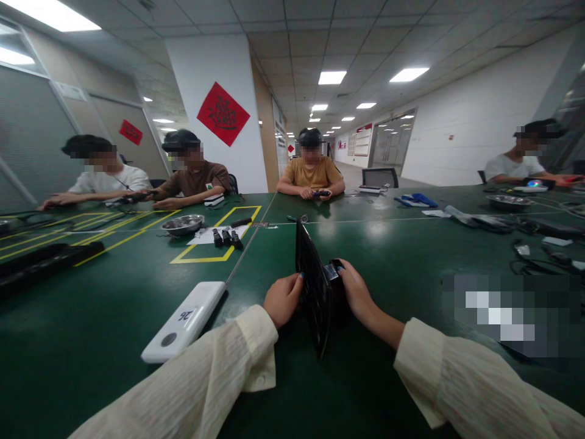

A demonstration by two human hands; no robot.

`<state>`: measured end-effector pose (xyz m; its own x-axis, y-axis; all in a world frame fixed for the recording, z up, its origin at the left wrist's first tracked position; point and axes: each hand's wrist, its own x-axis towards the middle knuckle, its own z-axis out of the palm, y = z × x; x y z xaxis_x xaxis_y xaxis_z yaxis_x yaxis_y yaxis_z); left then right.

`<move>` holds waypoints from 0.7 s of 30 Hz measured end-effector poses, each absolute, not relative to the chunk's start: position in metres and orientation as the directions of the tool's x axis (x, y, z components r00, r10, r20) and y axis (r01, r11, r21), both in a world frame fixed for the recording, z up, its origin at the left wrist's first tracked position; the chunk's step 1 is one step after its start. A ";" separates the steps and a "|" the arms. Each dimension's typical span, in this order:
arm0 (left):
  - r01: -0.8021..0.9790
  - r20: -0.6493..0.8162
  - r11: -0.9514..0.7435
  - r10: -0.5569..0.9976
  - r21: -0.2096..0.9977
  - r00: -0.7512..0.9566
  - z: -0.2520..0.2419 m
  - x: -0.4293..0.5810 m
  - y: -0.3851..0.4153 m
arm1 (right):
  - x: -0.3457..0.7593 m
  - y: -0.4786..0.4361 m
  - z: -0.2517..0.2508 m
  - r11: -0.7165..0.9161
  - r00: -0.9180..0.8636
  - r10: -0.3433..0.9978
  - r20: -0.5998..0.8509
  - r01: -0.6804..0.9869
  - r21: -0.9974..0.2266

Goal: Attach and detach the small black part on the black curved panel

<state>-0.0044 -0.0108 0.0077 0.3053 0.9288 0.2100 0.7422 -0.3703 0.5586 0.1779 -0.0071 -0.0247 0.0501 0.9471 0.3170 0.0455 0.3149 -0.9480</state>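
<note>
Both hands (320, 299) around edge-on, upright panel (313, 286)

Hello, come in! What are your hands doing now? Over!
Left hand and right hand both gripping upright black panel on edge. White power bank lies left, apart. Nothing blocking.

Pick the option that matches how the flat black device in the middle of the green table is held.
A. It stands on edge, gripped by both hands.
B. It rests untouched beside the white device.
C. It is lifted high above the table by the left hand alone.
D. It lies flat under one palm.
A: the flat black device stands on edge on the green table, with the left hand and the right hand gripping it from either side.
</note>
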 end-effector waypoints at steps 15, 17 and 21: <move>0.791 0.233 -0.335 0.940 0.512 0.247 0.008 -0.003 -0.013 | 0.177 -0.007 -0.024 0.301 0.076 0.950 0.302 0.029 -0.953; 0.807 0.230 -0.336 0.940 0.485 0.253 0.008 -0.003 -0.013 | 0.177 -0.007 -0.025 0.298 0.081 0.951 0.300 0.033 -0.954; 0.828 0.212 -0.330 0.942 0.453 0.260 0.010 -0.003 -0.015 | 0.177 -0.007 -0.025 0.303 0.074 0.949 0.305 0.034 -0.952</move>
